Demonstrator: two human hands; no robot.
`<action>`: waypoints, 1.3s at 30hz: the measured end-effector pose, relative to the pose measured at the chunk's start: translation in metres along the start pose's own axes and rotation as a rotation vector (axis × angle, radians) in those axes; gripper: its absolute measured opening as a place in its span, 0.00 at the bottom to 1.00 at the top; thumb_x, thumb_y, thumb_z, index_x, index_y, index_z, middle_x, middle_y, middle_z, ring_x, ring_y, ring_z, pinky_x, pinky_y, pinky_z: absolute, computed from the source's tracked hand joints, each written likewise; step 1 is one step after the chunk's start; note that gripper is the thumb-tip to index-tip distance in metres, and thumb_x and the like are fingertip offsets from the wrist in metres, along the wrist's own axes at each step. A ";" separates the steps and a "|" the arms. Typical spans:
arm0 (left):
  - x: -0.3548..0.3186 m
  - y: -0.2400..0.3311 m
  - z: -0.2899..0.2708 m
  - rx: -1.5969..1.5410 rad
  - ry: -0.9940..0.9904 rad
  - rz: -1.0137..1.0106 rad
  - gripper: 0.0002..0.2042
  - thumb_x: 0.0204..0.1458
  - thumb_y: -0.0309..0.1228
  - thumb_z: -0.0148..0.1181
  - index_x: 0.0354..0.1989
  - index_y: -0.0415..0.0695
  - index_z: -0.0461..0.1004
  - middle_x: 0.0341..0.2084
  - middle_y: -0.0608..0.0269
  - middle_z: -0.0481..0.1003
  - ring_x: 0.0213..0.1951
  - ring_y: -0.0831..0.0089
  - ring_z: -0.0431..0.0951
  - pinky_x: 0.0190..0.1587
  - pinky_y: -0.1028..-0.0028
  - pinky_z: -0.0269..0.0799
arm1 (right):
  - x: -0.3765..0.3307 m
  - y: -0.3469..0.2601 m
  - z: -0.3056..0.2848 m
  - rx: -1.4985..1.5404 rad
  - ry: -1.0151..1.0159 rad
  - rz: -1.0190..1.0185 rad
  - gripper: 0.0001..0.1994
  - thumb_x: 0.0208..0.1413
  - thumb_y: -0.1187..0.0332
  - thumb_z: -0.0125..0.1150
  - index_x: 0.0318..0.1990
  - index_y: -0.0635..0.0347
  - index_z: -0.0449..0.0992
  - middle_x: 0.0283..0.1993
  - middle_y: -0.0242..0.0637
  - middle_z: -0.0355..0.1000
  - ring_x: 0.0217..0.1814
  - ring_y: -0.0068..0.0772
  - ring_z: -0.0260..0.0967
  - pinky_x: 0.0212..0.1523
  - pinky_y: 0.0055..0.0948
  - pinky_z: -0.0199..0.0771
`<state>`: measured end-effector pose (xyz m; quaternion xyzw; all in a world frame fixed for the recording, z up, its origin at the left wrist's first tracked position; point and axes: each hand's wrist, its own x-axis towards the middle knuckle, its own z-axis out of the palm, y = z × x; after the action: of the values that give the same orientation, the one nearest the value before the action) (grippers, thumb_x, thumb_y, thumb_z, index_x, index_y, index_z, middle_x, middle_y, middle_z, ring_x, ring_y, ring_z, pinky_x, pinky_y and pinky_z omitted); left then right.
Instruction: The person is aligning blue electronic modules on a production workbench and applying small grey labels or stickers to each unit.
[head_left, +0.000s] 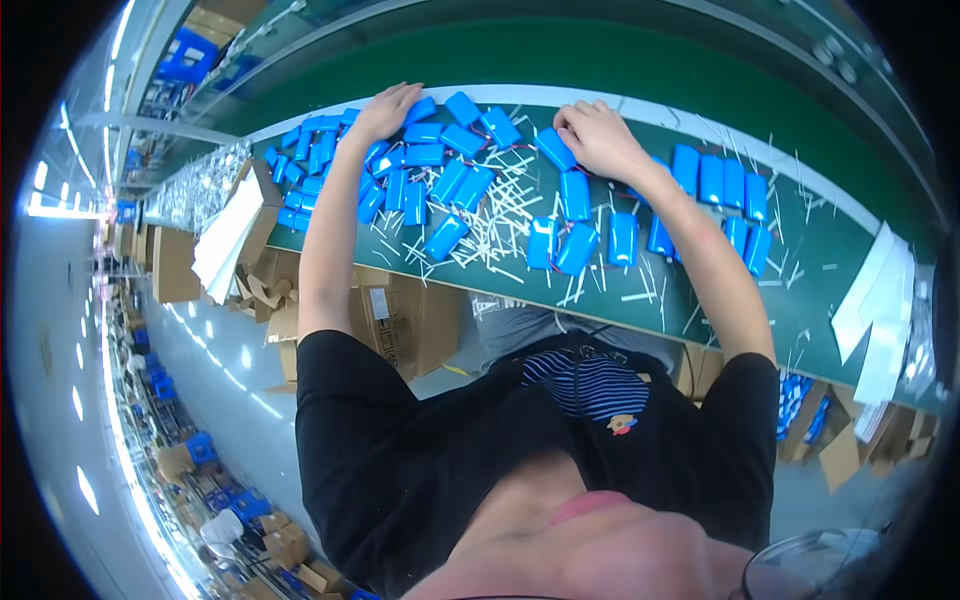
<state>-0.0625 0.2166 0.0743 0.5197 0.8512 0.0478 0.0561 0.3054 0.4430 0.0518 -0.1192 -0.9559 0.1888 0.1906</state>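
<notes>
Many blue shrink-wrapped battery packs (424, 154) with thin wires lie on a green work table (560, 66), with narrow white strips (500, 215) strewn among them. My left hand (386, 112) rests at the far edge of the left pile, fingers stretched out flat and close beside a blue pack (420, 111). To the right, my right hand (600, 140) has its fingers curled at the upper right corner of a tilted blue battery pack (554, 149). Its fingertips are partly hidden. Below that pack lies another upright pack (575, 196). My right forearm covers part of the right-hand packs.
A white strip (690, 120) runs along the table's far side. An open cardboard box with white sheets (228, 240) stands at the left end. More white sheets (872, 290) lie at the right end. Cardboard boxes (415, 315) stand below the front edge.
</notes>
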 end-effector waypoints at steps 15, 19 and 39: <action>-0.164 0.310 0.050 -0.117 0.325 0.504 0.34 0.48 0.58 0.71 0.58 0.47 0.75 0.56 0.58 0.71 0.52 0.58 0.71 0.60 0.62 0.64 | -0.207 -0.010 -0.111 -0.172 0.106 0.034 0.32 0.56 0.46 0.68 0.63 0.54 0.72 0.58 0.37 0.70 0.57 0.42 0.66 0.64 0.40 0.60; -0.149 0.321 0.072 -0.148 0.358 0.532 0.36 0.45 0.58 0.73 0.56 0.45 0.76 0.53 0.57 0.72 0.49 0.58 0.72 0.57 0.63 0.66 | -0.201 0.000 -0.093 -0.258 0.112 0.027 0.37 0.53 0.41 0.69 0.65 0.54 0.71 0.59 0.39 0.69 0.58 0.44 0.65 0.64 0.41 0.60; -0.127 0.369 0.061 -0.127 0.385 0.559 0.38 0.43 0.63 0.72 0.51 0.41 0.76 0.48 0.58 0.75 0.45 0.61 0.74 0.51 0.65 0.70 | -0.207 0.024 -0.114 -0.119 0.261 0.032 0.40 0.41 0.43 0.79 0.60 0.57 0.76 0.53 0.39 0.70 0.49 0.40 0.68 0.53 0.36 0.70</action>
<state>0.3284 0.2727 0.0713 0.7097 0.6662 0.2113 -0.0884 0.5422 0.4384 0.0738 -0.1689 -0.9306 0.1179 0.3027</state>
